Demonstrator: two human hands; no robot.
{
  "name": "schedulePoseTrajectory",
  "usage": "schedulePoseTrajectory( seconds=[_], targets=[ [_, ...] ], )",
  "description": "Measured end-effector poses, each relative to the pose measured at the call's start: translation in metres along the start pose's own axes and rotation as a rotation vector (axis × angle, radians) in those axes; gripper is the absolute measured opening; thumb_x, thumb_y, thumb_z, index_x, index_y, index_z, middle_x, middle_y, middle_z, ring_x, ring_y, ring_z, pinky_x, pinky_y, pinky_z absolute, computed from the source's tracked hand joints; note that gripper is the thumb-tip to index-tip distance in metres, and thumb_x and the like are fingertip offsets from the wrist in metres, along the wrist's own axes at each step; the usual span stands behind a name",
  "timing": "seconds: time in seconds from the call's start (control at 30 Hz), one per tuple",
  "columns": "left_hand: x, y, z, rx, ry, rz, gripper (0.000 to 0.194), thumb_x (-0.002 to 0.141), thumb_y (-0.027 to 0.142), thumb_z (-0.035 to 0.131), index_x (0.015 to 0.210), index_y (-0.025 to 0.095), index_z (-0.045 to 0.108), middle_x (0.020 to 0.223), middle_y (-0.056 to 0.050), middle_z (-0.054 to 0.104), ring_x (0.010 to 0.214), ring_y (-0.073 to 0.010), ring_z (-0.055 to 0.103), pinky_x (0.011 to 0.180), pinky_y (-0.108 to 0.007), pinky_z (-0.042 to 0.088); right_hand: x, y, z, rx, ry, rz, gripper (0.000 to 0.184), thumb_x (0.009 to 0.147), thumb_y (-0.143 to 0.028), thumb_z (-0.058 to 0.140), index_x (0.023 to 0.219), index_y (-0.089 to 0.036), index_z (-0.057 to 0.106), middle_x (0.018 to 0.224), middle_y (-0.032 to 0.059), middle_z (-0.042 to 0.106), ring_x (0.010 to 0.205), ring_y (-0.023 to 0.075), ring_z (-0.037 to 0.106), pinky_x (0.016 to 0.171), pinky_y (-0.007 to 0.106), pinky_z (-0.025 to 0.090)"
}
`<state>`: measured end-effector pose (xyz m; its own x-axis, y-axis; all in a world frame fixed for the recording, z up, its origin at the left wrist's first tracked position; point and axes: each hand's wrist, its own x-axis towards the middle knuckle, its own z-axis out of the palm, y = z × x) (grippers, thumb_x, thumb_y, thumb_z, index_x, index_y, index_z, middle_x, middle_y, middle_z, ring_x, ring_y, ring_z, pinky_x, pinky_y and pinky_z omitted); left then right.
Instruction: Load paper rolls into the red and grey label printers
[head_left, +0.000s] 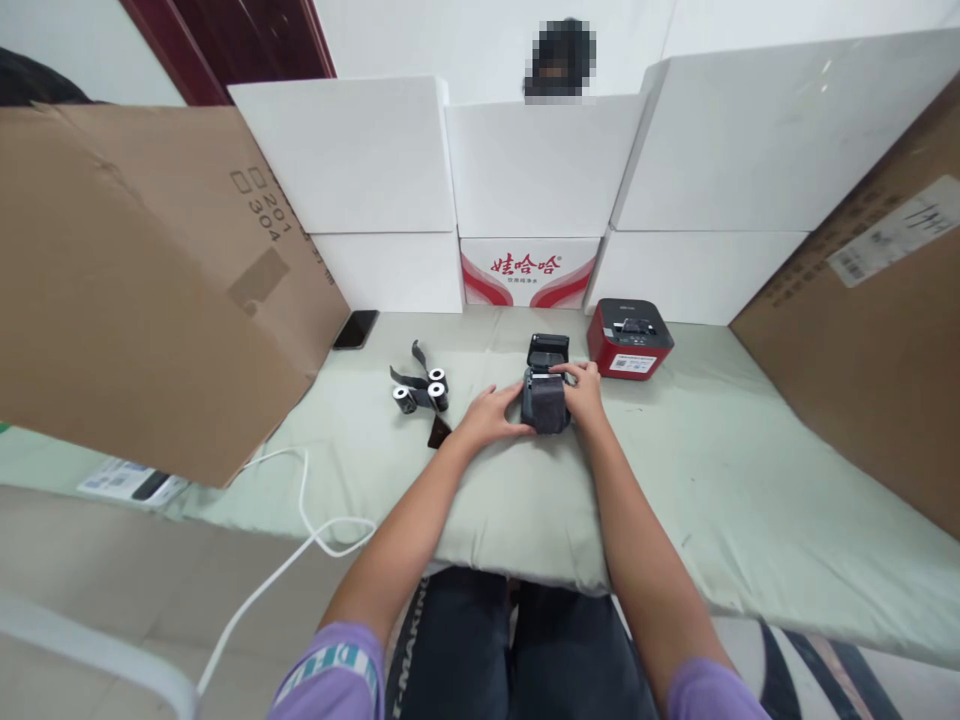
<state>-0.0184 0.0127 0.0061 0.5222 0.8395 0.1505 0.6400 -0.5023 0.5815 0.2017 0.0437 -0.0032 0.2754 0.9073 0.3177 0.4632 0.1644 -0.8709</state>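
A small black device [545, 403] with its hinged lid [548, 350] raised at the far end lies on the table in front of me. A dark, film-like sheet or strip covers its near part; its exact kind I cannot make out. My left hand [493, 418] holds the device from the left, thumb low along its near corner. On the other side, my right hand [583, 392] curls round the right edge, fingertips at the opening below the lid. To the left lie several small dark rolls [436, 396] with white ends, their loose dark strips [409, 379] curling outward.
A red and black box-shaped device [631, 340] stands behind my right hand. A phone [355, 329] lies at the back left. White boxes [529, 170] wall the back, and cardboard panels [142, 270] flank both sides. A white cable [304, 490] hangs over the front-left edge. Another person's head shows beyond the boxes.
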Motion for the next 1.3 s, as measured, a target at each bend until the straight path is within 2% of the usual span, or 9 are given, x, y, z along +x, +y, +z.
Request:
schedulePoseTrajectory(
  seconds=[0.13, 0.3, 0.4, 0.47, 0.67, 0.77, 0.9, 1.13, 1.3],
  targets=[
    [0.001, -0.002, 0.001, -0.002, 0.002, 0.013, 0.099, 0.076, 0.057, 0.077, 0.159, 0.027, 0.034, 0.160, -0.007, 0.045, 0.145, -0.0286, 0.048, 0.129, -0.050, 0.019, -0.001, -0.009, -0.011, 0.053, -0.023, -0.100, 0.017, 0.072, -0.029, 0.061, 0.071, -0.027, 0.079, 0.105, 0.0079, 0.053, 0.111, 0.0309, 0.050, 0.109, 0.051, 0.037],
    [0.001, 0.000, 0.001, 0.014, -0.001, 0.003, 0.095, 0.077, 0.047, 0.077, 0.159, 0.029, 0.033, 0.159, -0.007, 0.047, 0.144, -0.0273, 0.050, 0.128, -0.050, 0.021, -0.002, -0.019, -0.028, 0.097, -0.123, -0.164, 0.035, 0.080, -0.033, 0.049, 0.053, -0.025, 0.069, 0.106, 0.0057, 0.064, 0.106, 0.0275, 0.052, 0.108, 0.049, 0.036],
    [0.000, 0.000, 0.001, 0.030, 0.003, 0.009, 0.096, 0.077, 0.048, 0.076, 0.160, 0.030, 0.032, 0.159, -0.007, 0.046, 0.144, -0.0272, 0.049, 0.128, -0.051, 0.022, -0.001, -0.019, -0.025, 0.192, -0.076, -0.157, 0.027, 0.080, -0.037, 0.051, 0.065, -0.025, 0.070, 0.105, 0.0060, 0.066, 0.112, 0.0281, 0.055, 0.111, 0.048, 0.036],
    [0.000, 0.000, 0.001, 0.040, 0.006, 0.015, 0.095, 0.078, 0.049, 0.075, 0.160, 0.029, 0.031, 0.159, -0.007, 0.047, 0.144, -0.0272, 0.049, 0.128, -0.051, 0.022, 0.000, -0.015, -0.018, 0.305, -0.022, -0.100, 0.020, 0.078, -0.041, 0.055, 0.080, -0.026, 0.067, 0.116, 0.0065, 0.066, 0.121, 0.0280, 0.055, 0.111, 0.046, 0.037],
    [0.001, -0.004, 0.004, 0.053, 0.012, 0.026, 0.095, 0.078, 0.050, 0.074, 0.160, 0.027, 0.032, 0.158, -0.008, 0.048, 0.144, -0.0278, 0.050, 0.127, -0.051, 0.023, 0.002, -0.004, -0.002, 0.536, -0.070, 0.028, 0.031, 0.081, -0.053, 0.055, 0.098, -0.028, 0.047, 0.140, 0.0068, 0.059, 0.126, 0.0236, 0.059, 0.097, 0.040, 0.049],
    [0.001, -0.005, 0.005, 0.046, 0.014, 0.032, 0.095, 0.078, 0.051, 0.075, 0.160, 0.028, 0.031, 0.159, -0.007, 0.047, 0.144, -0.0279, 0.049, 0.127, -0.051, 0.023, 0.001, -0.002, -0.002, 0.540, -0.065, 0.011, 0.035, 0.080, -0.054, 0.060, 0.097, -0.029, 0.043, 0.134, 0.0067, 0.063, 0.121, 0.0225, 0.062, 0.096, 0.040, 0.050],
    [0.001, -0.006, 0.005, 0.048, 0.014, 0.024, 0.096, 0.078, 0.051, 0.075, 0.160, 0.027, 0.031, 0.159, -0.007, 0.047, 0.144, -0.0285, 0.049, 0.128, -0.050, 0.022, 0.000, -0.003, -0.002, 0.553, -0.154, -0.011, 0.040, 0.070, -0.045, 0.072, 0.092, -0.029, 0.043, 0.116, 0.0065, 0.073, 0.119, 0.0247, 0.065, 0.105, 0.046, 0.047],
    [0.001, -0.007, 0.004, 0.048, 0.008, 0.025, 0.096, 0.078, 0.051, 0.075, 0.160, 0.024, 0.031, 0.158, -0.009, 0.047, 0.145, -0.0286, 0.048, 0.128, -0.050, 0.022, 0.003, 0.001, -0.005, 0.545, -0.205, 0.060, 0.033, 0.066, -0.036, 0.071, 0.093, -0.027, 0.055, 0.117, 0.0072, 0.074, 0.120, 0.0263, 0.064, 0.109, 0.049, 0.044],
    [0.001, -0.007, 0.004, 0.061, 0.007, 0.020, 0.096, 0.079, 0.051, 0.073, 0.161, 0.025, 0.031, 0.159, -0.008, 0.047, 0.144, -0.0296, 0.048, 0.128, -0.051, 0.023, 0.006, 0.007, -0.006, 0.501, -0.248, 0.122, 0.047, 0.058, -0.029, 0.069, 0.104, -0.027, 0.059, 0.118, 0.0065, 0.073, 0.120, 0.0279, 0.062, 0.110, 0.050, 0.042]
  ],
)
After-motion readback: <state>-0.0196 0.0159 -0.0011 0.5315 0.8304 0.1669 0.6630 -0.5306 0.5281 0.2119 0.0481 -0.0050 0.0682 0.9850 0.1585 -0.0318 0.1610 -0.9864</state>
